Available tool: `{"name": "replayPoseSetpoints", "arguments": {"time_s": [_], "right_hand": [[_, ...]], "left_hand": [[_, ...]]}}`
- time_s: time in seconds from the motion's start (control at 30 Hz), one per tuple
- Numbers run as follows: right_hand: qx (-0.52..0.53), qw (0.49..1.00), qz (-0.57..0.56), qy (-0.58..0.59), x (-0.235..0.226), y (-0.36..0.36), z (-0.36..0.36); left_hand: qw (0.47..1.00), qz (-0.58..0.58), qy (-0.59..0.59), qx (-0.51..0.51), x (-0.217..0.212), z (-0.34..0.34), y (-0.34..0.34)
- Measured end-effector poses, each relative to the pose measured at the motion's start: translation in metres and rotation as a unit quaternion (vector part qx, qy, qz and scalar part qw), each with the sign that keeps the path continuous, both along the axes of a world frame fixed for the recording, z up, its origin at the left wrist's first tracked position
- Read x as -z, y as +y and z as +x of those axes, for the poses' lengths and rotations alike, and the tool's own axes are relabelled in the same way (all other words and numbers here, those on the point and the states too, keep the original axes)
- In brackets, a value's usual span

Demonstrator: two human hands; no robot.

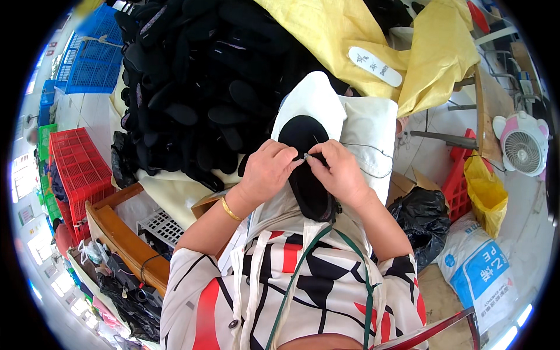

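Note:
A black cloth shoe lies lengthwise before me, its rounded toe pointing away and its heel end at my lap. Over its middle, my left hand pinches the shoe's upper between thumb and fingers. Opposite it, my right hand is closed in a pinch, the fingertips almost meeting the left ones. A tiny shiny piece shows between the fingertips; its kind is too small to tell. Near the toe a thin pale line stands out on the black cloth. Under the shoe is a white padded support.
A large heap of black shoes fills the far left. Beyond sits yellow sheeting with a white insole on it. Red crates and a wooden drawer stand left; a black bag and pink-white fan are right.

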State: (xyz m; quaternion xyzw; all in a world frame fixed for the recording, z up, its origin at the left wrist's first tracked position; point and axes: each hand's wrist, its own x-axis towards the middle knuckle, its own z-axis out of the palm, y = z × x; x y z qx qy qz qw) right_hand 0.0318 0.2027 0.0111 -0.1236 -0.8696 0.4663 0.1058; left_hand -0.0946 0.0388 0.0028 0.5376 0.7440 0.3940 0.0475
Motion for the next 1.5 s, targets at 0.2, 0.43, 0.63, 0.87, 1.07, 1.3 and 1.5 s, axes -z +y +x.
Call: {"name": "replayPoseSetpoints", "arguments": {"time_s": [0.2,0.43,0.63,0.87,1.07,1.3,1.5], "right_hand": [[0.006,0.995,-0.085,-0.055,-0.008,0.004,-0.003],[0.003,0.997,-0.075,-0.027,-0.003,0.005,0.0],[-0.044,0.989,0.098,-0.098,-0.015,0.01,0.016],[0.025,0.97,0.241,-0.019,-0.006,0.032,0.037],[0.252,0.821,-0.471,0.202,0.013,0.02,0.003],[0.153,0.603,-0.758,0.198,0.006,-0.003,0.003],[0.179,0.655,-0.708,0.192,-0.01,-0.018,0.027]], "left_hand": [[0.998,-0.026,-0.052,-0.03,-0.006,0.003,0.003],[0.988,-0.056,-0.145,-0.021,-0.011,-0.001,0.012],[0.954,-0.098,-0.278,-0.057,-0.028,-0.004,0.018],[0.968,-0.041,-0.199,-0.145,-0.015,0.013,0.024],[0.969,-0.024,-0.177,-0.173,0.001,0.013,0.03],[0.966,-0.079,-0.126,-0.209,0.004,0.011,0.032],[0.979,-0.025,-0.022,-0.202,0.018,0.007,0.037]]}}
